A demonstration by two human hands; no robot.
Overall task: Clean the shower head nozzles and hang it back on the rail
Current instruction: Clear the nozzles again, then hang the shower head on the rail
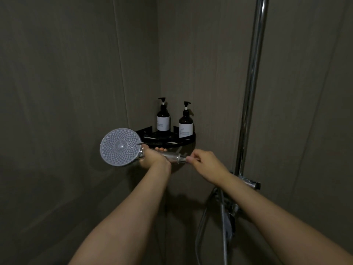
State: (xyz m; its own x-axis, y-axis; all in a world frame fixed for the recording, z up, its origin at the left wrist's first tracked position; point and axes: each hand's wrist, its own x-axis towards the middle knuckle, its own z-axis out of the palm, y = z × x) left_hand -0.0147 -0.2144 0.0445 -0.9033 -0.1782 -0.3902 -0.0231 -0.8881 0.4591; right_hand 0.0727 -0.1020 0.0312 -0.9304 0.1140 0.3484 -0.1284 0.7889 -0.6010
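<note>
The round shower head (120, 146) faces me with its nozzle plate, held sideways in front of the corner. My left hand (152, 157) grips its clear handle just behind the head. My right hand (204, 163) pinches the handle's chrome end (181, 159) between thumb and fingers. The chrome rail (250, 96) runs up the right wall, with its bracket (252, 183) just right of my right forearm. The hose (222, 222) hangs below.
A black corner shelf (191, 139) sits right behind the hands and carries two dark pump bottles (163, 119) (185, 124). The mixer fittings (231, 213) are under the bracket. Grey walls meet in the corner behind.
</note>
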